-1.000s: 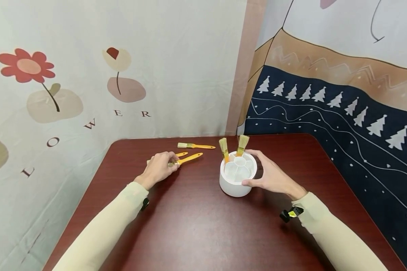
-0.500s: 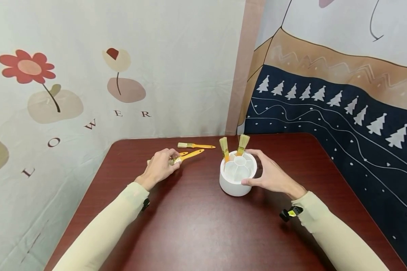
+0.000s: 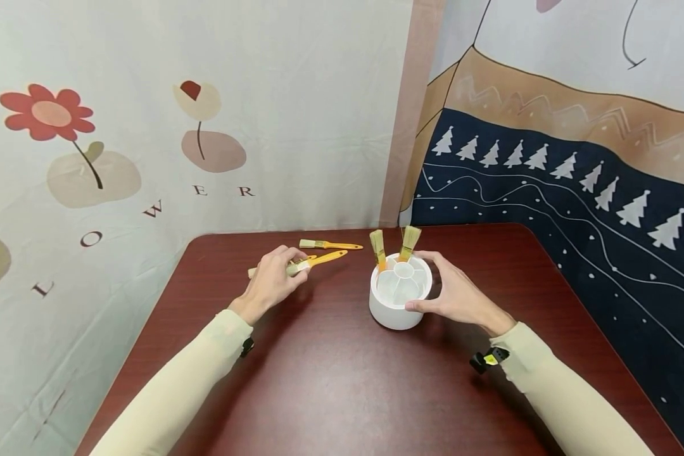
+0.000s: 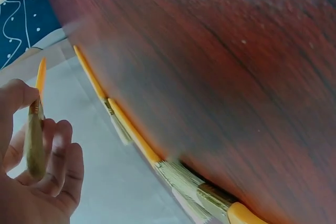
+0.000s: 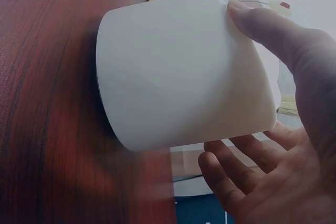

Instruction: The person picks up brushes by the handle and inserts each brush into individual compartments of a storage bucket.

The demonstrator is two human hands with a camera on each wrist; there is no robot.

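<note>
- Head view: At a dark red worktop (image 3: 342, 392), a person's left hand (image 3: 270, 278) pinched a yellow-handled brush (image 3: 327, 258) near its bristles, its handle slanting toward a round white holder (image 3: 396, 315). The right hand (image 3: 462, 294) held the holder, its grip clamped around the right side, thumb at the near rim. A left upright brush (image 3: 378, 247) and a right upright brush (image 3: 410, 242) stood bristles up in the far part of the holder; a back brush (image 3: 342, 246) lay near the worktop's far edge.
- Left wrist view: Thumb and fingers formed a grip clamped on the yellow-handled brush, raised above the worktop. Three brushes lay nearby, one cut off by the frame.
- Right wrist view: The right thumb pressed the holder's rim, fingers along the opposite side. Bristles showed past the rim; the left hand appeared beyond.
</note>
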